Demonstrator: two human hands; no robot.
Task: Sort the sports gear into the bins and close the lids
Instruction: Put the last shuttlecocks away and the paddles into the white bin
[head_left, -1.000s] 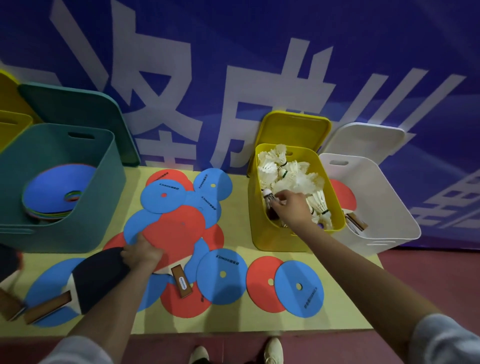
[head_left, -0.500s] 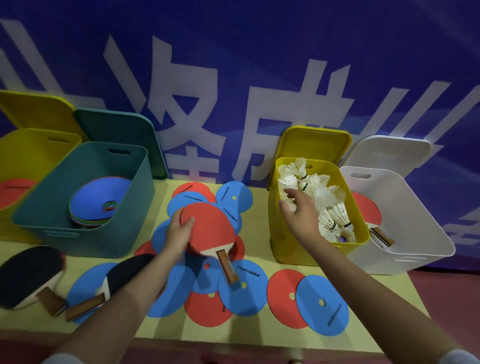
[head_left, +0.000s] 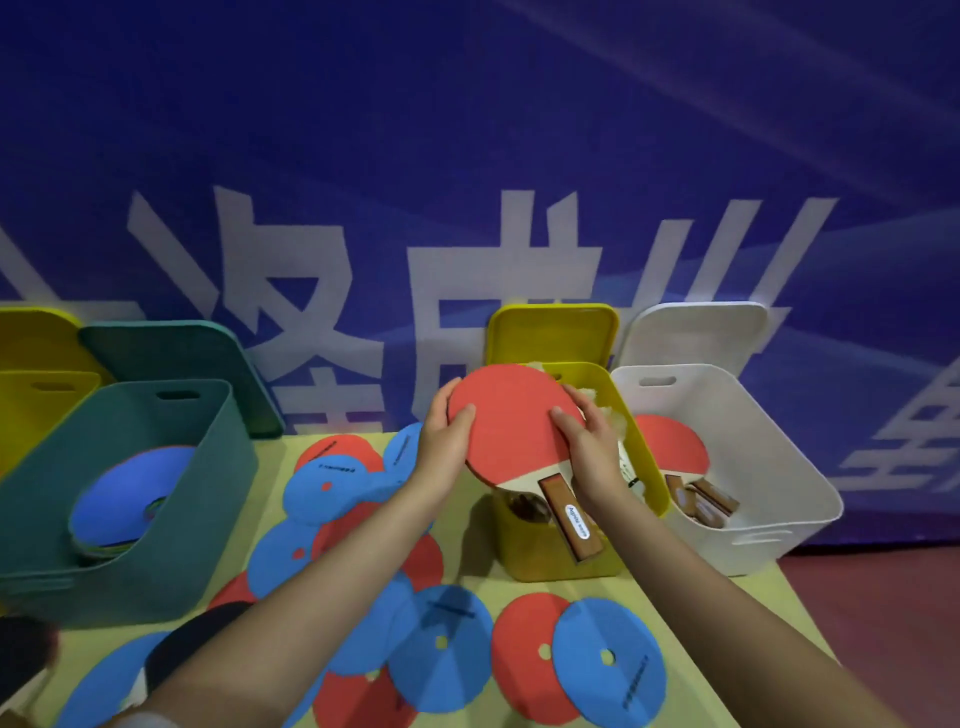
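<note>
Left hand (head_left: 447, 441) and right hand (head_left: 592, 452) both clasp red table-tennis paddle (head_left: 511, 423), held above yellow shuttlecock bin (head_left: 561, 551). White bin (head_left: 769, 467) at table's right edge holds paddles. Flat discs (head_left: 441, 654) and black paddle (head_left: 192, 639) unsorted; lids open.

yellow-green table (head_left: 470, 564) | blue and red flat discs (head_left: 441, 647) scattered under both forearms | teal bin (head_left: 130, 499) way left of the hands | yellow bin (head_left: 550, 556) right below them | white bin (head_left: 769, 467) just right | black paddle (head_left: 192, 642) under left forearm
</note>
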